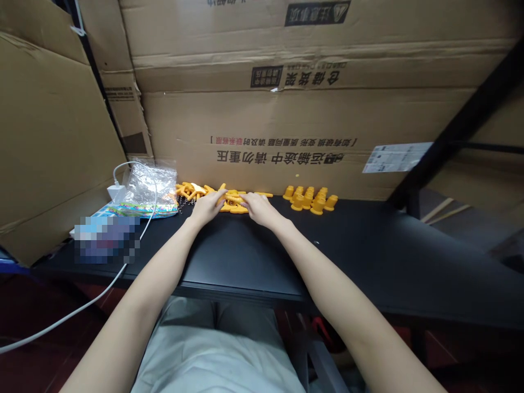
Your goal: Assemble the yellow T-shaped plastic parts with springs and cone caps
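On the black counter [245,256]: left hand [207,207] and right hand [260,207], fingers curled at orange pieces [234,209], each grip's closure indiscernible from here; rightward, clustered orange cylinders [308,200].

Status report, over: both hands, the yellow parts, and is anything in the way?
Left hand and right hand: close together at yellow parts, exact grip unclear. Yellow cup-like pieces stand to the right. Plastic bag left; nothing visibly blocking.
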